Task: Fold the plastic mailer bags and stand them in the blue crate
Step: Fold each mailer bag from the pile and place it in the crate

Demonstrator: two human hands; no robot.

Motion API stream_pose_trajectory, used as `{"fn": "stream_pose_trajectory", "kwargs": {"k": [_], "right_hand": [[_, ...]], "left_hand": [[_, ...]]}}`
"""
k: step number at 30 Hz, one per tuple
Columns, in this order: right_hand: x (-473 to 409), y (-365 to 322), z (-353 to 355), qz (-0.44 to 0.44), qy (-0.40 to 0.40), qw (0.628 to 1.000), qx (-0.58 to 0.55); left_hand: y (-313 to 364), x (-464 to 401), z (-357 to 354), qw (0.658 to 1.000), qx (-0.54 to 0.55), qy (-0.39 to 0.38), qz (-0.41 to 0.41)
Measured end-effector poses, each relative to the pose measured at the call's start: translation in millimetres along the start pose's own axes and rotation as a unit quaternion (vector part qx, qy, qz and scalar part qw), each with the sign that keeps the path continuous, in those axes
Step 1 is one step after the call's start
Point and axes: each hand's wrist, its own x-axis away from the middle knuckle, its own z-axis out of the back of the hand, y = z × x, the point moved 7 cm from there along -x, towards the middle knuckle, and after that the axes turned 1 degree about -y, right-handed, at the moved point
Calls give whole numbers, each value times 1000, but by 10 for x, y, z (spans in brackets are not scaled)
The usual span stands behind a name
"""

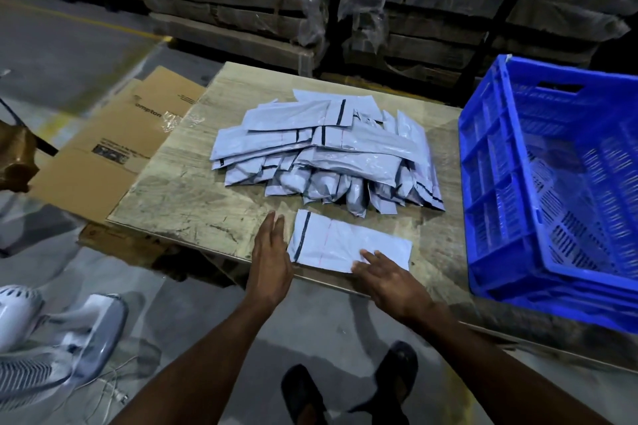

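Observation:
A single grey mailer bag (pixel 340 242) with a black strip at its left end lies flat near the front edge of the wooden table (pixel 179 193). My left hand (pixel 271 257) is edge-on with straight fingers against the bag's left end. My right hand (pixel 386 274) lies with straight fingers on the bag's near right part. Behind the bag sits a heap of several grey mailer bags (pixel 331 152). The blue crate (pixel 552 183) stands tilted on the table's right side, and no bags show in it.
A flattened cardboard box (pixel 117 145) lies left of the table. A white fan (pixel 51 338) stands on the floor at lower left. Wrapped stacks of boards (pixel 241 0) rise behind the table. My feet in dark sandals (pixel 348 386) are below the table edge.

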Motion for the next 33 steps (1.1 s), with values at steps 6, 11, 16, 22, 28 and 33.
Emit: {"fn": "stream_pose_trajectory", "kwargs": {"k": [6, 11, 16, 22, 28, 33], "right_hand": [[26, -12, 169, -52, 69, 995, -42], [-378, 123, 51, -194, -3, 981, -28], [-352, 140, -316, -223, -97, 970, 30], [-292, 126, -347, -230, -74, 969, 53], [-289, 144, -373, -254, -100, 961, 37], [-229, 161, -340, -256, -115, 959, 45]], "left_hand": [[573, -76, -222, 967, -161, -62, -185], [713, -205, -596, 945, -210, -142, -206], [586, -136, -657, 947, -210, -156, -188], [575, -117, -677, 946, -212, -157, -189], [568, -127, -687, 941, -229, -171, -180], [529, -133, -671, 939, -222, -181, -188]]}}
